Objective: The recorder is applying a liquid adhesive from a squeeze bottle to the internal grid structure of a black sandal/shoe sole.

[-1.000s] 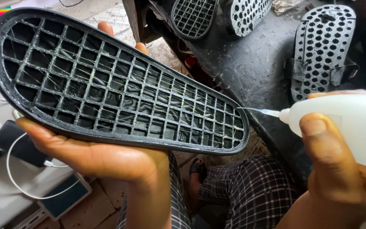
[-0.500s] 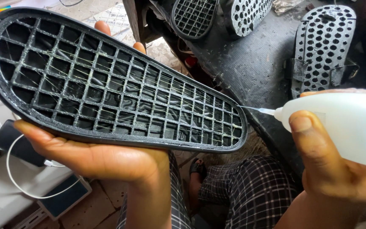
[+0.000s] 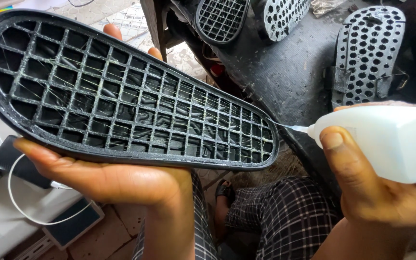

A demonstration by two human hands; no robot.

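Note:
My left hand (image 3: 107, 180) cradles a black rubber shoe sole (image 3: 116, 96) from below, grid side up, with fingertips showing past its far edge. Thin glue threads lie across the grid cells. My right hand (image 3: 376, 192) grips a white squeeze bottle (image 3: 386, 139), thumb pressed on its side. The bottle's thin nozzle (image 3: 292, 127) points left at the narrow end of the sole, with a fine glue strand running from its tip to the rim.
Other black soles lie on a dark work surface (image 3: 290, 72): a grid one (image 3: 222, 19) and perforated ones (image 3: 285, 17) (image 3: 369, 53). Checked trousers (image 3: 285, 216) are below. A dark device with a white cable (image 3: 15, 192) sits at left.
The bottle has shifted slightly left and down toward the sole's narrow end. The sole stays nearly still in my left hand.

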